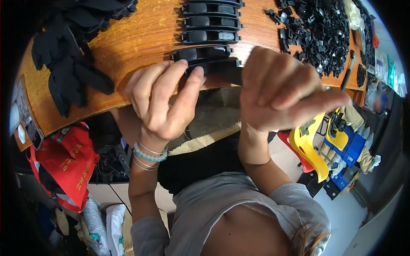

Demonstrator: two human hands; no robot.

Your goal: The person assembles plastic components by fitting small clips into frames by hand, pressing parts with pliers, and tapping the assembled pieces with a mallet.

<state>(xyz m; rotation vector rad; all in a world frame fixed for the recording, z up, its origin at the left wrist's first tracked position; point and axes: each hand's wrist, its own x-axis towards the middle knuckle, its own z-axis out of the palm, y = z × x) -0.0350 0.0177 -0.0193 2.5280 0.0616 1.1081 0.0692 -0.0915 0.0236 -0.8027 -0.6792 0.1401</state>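
Note:
At the table's near edge lies a curved black plastic part (222, 67), its long body slightly tilted. My left hand (164, 100) grips its left end, with thumb and index fingertips pressed on it. Just to the right, my right hand (282, 87) hovers with curled fingers and the thumb stretched out rightward. Motion blurs it, and anything inside the curled fingers is hidden. Directly beyond the gripped part is a similar curved black part (200, 53). Farther back, several more slotted black parts (211, 37) lie in a neat column.
A heap of small black clips (322, 38) covers the wooden table's (141, 36) far right. Larger black pieces (70, 64) are piled at the left. Brown cloth (213, 115) hangs below the edge. A red bag (68, 166) is lower left; a yellow plastic piece (309, 149) is lower right.

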